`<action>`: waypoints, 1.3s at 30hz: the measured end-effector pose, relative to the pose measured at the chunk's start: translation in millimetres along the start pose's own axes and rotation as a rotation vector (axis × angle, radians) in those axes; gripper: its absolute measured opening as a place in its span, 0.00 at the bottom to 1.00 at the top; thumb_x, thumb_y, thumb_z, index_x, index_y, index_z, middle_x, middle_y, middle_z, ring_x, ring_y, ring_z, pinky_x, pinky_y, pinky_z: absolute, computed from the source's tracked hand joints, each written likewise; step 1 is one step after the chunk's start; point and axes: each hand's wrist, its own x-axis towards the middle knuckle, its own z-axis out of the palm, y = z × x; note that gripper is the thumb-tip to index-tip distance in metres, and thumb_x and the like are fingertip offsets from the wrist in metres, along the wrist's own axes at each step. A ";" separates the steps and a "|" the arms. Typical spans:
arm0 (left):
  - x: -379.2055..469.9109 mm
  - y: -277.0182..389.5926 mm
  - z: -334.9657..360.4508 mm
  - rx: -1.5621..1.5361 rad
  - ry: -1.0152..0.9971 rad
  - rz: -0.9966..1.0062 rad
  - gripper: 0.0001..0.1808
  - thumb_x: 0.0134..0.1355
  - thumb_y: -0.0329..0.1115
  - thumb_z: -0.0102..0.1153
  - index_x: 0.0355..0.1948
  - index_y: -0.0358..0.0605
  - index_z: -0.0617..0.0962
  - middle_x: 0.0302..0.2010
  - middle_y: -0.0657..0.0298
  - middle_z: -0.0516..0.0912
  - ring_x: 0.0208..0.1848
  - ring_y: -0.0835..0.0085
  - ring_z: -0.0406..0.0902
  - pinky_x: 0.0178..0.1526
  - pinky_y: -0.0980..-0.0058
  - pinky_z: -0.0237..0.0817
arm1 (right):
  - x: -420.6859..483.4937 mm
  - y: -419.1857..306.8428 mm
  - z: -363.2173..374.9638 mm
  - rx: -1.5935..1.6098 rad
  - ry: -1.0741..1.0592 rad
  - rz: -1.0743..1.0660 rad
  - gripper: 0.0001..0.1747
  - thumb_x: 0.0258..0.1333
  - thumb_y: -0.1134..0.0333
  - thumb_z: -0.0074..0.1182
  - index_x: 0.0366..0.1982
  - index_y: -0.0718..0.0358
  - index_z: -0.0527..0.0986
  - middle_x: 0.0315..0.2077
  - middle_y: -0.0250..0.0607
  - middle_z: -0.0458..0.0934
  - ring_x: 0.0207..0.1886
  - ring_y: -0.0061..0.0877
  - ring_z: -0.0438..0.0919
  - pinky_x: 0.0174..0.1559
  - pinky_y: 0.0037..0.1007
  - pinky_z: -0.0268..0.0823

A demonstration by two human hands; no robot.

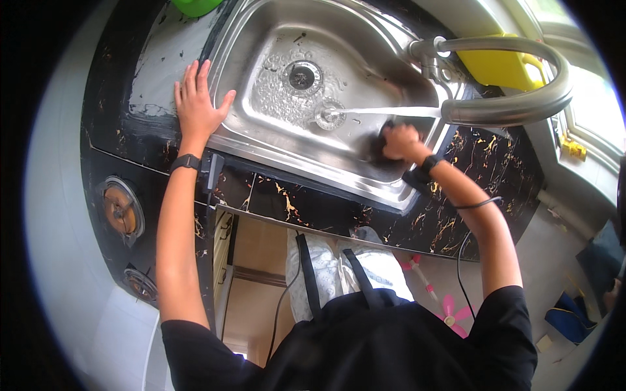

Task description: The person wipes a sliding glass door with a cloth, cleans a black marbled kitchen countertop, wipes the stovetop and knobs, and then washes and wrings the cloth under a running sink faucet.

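Note:
Water runs from the curved metal faucet (508, 110) into the stainless steel sink (362, 90), landing near the drain (301, 77). My left hand (198, 105) rests with spread fingers on the sink's left rim and the counter beside it, holding nothing. At the sink's right front corner is my right hand (402, 142), blurred, with its fingers curled on a dark thing against the basin wall; what the thing is cannot be told. Small dark bits lie on the basin floor. Each wrist wears a dark band, and a cable loops around my right forearm.
A black marbled countertop (293, 203) surrounds the sink. Gas burners (120, 210) are set at the left. Behind the faucet stands a yellow plastic container (499, 63). A green object (196, 6) is at the top left. A pink-bladed fan (449, 320) stands below the counter at the right.

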 end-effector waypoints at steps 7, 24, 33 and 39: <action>0.6 -1.0 -0.8 -0.014 -0.001 -0.007 0.46 0.56 0.55 0.65 0.72 0.53 0.63 0.71 0.54 0.64 0.74 0.56 0.59 0.72 0.46 0.48 | 7.1 -1.0 51.7 -0.023 0.164 -0.173 0.21 0.57 0.57 0.57 0.48 0.61 0.75 0.46 0.48 0.82 0.53 0.43 0.78 0.55 0.41 0.65; -3.8 -6.4 -1.4 -0.004 -0.017 -0.022 0.46 0.55 0.55 0.66 0.71 0.52 0.63 0.71 0.55 0.64 0.74 0.56 0.58 0.72 0.46 0.48 | 40.8 24.9 9.6 -0.196 0.397 0.039 0.38 0.42 0.59 0.62 0.56 0.71 0.70 0.44 0.55 0.80 0.55 0.46 0.73 0.60 0.44 0.61; 3.9 0.9 4.3 -0.041 0.011 0.007 0.46 0.55 0.56 0.65 0.71 0.52 0.63 0.71 0.54 0.64 0.74 0.56 0.59 0.72 0.46 0.48 | 66.7 53.8 1.8 0.039 0.843 0.117 0.23 0.53 0.74 0.52 0.53 0.67 0.66 0.39 0.52 0.78 0.45 0.44 0.80 0.44 0.41 0.75; 4.8 -1.5 5.9 -0.003 0.013 0.017 0.47 0.53 0.58 0.66 0.70 0.51 0.64 0.70 0.53 0.66 0.73 0.55 0.60 0.71 0.44 0.48 | 96.5 28.8 -23.9 0.450 0.976 0.131 0.25 0.50 0.75 0.53 0.52 0.68 0.65 0.36 0.63 0.79 0.40 0.56 0.80 0.44 0.51 0.73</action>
